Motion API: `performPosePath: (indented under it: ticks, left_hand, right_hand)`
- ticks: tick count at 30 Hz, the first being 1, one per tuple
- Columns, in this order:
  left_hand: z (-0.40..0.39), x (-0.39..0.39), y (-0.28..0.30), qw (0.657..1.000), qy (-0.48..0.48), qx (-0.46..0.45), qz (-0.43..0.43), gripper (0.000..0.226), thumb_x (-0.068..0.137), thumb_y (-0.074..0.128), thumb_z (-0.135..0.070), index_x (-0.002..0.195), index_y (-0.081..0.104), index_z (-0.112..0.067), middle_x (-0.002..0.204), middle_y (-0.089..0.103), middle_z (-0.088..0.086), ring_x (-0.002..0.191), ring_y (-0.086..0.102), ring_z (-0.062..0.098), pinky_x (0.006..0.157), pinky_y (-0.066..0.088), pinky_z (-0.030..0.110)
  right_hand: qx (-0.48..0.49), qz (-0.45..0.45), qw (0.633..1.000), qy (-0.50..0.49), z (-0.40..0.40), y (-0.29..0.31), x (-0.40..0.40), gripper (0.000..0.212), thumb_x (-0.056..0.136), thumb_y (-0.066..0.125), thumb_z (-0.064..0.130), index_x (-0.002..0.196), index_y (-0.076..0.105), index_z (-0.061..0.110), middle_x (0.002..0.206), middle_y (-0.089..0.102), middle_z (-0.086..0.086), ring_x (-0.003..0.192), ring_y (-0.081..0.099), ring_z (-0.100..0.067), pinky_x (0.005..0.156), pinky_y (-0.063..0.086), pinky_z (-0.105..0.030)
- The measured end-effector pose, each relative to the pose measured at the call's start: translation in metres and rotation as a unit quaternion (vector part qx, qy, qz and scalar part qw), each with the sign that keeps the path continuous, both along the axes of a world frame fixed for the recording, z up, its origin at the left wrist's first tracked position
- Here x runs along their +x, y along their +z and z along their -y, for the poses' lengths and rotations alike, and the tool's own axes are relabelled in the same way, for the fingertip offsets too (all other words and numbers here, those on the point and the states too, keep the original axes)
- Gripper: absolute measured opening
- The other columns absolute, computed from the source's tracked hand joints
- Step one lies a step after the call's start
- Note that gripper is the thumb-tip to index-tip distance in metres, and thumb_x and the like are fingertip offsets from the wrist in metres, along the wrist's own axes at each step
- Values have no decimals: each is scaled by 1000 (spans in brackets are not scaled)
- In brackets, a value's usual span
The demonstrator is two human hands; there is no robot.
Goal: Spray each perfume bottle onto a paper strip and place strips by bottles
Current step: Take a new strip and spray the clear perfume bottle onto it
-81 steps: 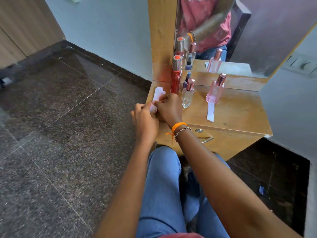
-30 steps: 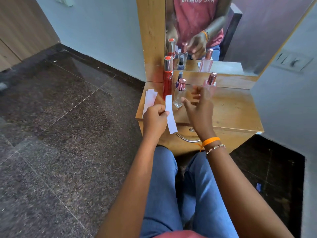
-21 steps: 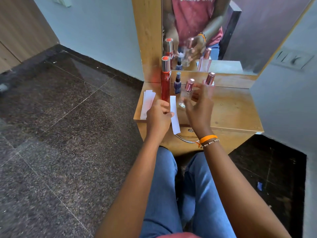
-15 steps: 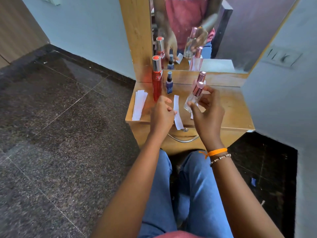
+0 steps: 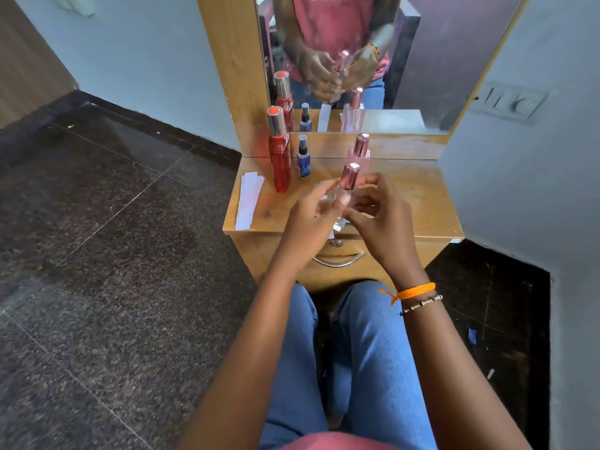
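- At frame centre, the clear bottle (image 5: 341, 203) has been lifted off the table (image 5: 418, 203) since a second ago and is now gripped by both hands.
- It is pinched by the left hand (image 5: 308, 222), together with a strip that is mostly hidden; right hand (image 5: 383, 219) fingers are curled at its cap (image 5: 349, 177), so uncapping seems next.
- Its long axis is near upright, cap toward the upper frame.
- Further up, spare strips (image 5: 249, 203) lie at the table's left edge.

Soft even daylight, slight motion blur, wide-angle bending at the edges.
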State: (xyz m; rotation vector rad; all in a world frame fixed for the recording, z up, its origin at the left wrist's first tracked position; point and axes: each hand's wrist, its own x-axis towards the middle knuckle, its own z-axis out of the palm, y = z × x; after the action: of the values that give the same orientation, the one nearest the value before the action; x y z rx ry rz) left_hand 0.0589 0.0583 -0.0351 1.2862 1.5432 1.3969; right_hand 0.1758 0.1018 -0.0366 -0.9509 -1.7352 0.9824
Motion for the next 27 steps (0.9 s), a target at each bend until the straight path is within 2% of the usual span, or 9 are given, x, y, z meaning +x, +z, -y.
performPosePath:
  ticks: [4, 8, 13, 16, 18, 21, 24, 25, 27]
  left_hand:
    - [6, -3, 2, 999, 16, 9, 33, 18, 88, 62, -19, 104, 63, -26, 103, 69, -6, 93, 66, 7, 87, 52, 30]
    - [9, -8, 5, 999, 48, 17, -14, 23, 84, 66, -19, 106, 65, -14, 106, 69, 1, 100, 64, 12, 90, 51, 33]
    - [11, 1, 9, 998, 43, 23, -32, 18, 85, 63, -19, 103, 64, -19, 101, 69, -3, 97, 64, 10, 84, 50, 25]
    - [13, 0, 10, 999, 27, 16, 9, 15, 86, 62, -18, 99, 65, -26, 94, 68, -12, 89, 62, -1, 80, 49, 17]
    - [16, 1, 12, 999, 10, 15, 33, 16, 87, 61, -15, 96, 64, -29, 90, 66, -14, 81, 60, -9, 75, 48, 9]
    - [16, 4, 12, 999, 9, 7, 43, 16, 87, 62, -15, 95, 63, -29, 91, 65, -12, 81, 60, -7, 76, 48, 13]
    - [16, 7, 11, 999, 14, -6, 40, 14, 86, 63, -17, 100, 64, -18, 102, 67, 1, 84, 60, -3, 77, 47, 14]
    - [16, 7, 11, 999, 16, -9, 41, 17, 86, 63, -17, 103, 63, -12, 105, 67, 5, 86, 60, 0, 80, 48, 16]
    - [17, 9, 11, 999, 20, -12, 41, 22, 86, 63, -15, 105, 62, -5, 105, 66, 5, 87, 59, 1, 82, 49, 20]
  right_hand:
    - [-51, 2, 996, 79, -1, 9, 10, 36, 72, 78, 4, 100, 61, 20, 92, 68, 2, 83, 64, -10, 77, 53, -21]
    - [-91, -121, 988, 44, -4, 22, 15, 32, 78, 75, 17, 107, 63, 19, 99, 68, 0, 86, 61, -10, 80, 51, -21]
    - [-82, -130, 987, 40, 0, 30, -3, 27, 76, 75, 4, 100, 64, 9, 82, 64, -1, 75, 59, -12, 73, 51, -23]
    - [-110, -161, 977, 82, -5, 38, 2, 31, 79, 68, -4, 109, 63, 2, 87, 68, -4, 80, 64, -12, 80, 53, -23]
    - [-103, -161, 974, 126, -11, 43, 9, 32, 83, 63, -4, 113, 61, 7, 92, 72, 2, 86, 67, -10, 84, 53, -23]
    - [-63, -162, 977, 124, -18, 47, 19, 29, 87, 59, -3, 111, 63, 13, 100, 71, -2, 96, 66, -15, 88, 52, -27]
    - [-22, -93, 994, 42, -27, 36, 30, 21, 84, 64, 2, 97, 64, 19, 95, 69, -3, 95, 64, -24, 90, 51, -35]
    - [-18, -50, 999, 10, -31, 28, 34, 18, 83, 65, 2, 92, 63, 18, 92, 68, -6, 94, 64, -27, 88, 52, -34]
    - [-13, 32, 998, -46, -36, 8, 40, 18, 80, 64, -3, 86, 60, 13, 90, 68, -13, 88, 64, -27, 80, 50, -21]
